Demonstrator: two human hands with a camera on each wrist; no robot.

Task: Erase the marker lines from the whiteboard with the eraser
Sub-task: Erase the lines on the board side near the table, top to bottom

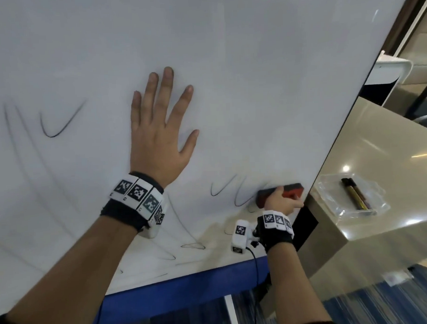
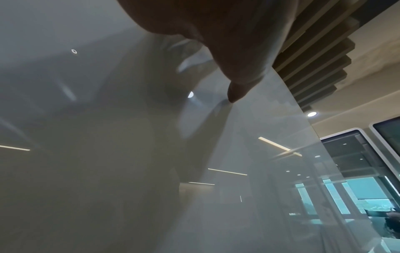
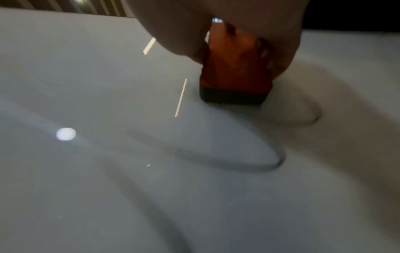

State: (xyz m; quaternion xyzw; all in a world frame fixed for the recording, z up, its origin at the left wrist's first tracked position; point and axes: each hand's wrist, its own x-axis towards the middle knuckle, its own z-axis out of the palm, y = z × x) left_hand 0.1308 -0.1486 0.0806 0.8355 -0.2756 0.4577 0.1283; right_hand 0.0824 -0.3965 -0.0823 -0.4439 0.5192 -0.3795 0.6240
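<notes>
Left hand flat on the whiteboard, fingers straight and spread, palm against the white surface near the middle, grasping nothing. In the left wrist view, only a thumb tip touching the glossy board, with ceiling lights mirrored in it

Right hand low on the board, near its right edge, fingers curled around the eraser, gripping it from above. Eraser red on the back with a dark felt pad underneath, pad pressed flat against the board, lying lengthwise across the surface. In the right wrist view, the red eraser clamped between the fingers, dark pad down on the board, blurred by motion

Marker lines dark and looping: a clear hooked stroke at the left, fainter long curves beneath it, more loops just left of the eraser, and thin curls along the lower edge. Curved strokes also just below the eraser in the right wrist view, smeared and grey

Beside the board on the right, a beige worktop with a clear plastic tray holding markers. Blue panel under the board's lower edge. Bands with black and white square codes on both wrists
</notes>
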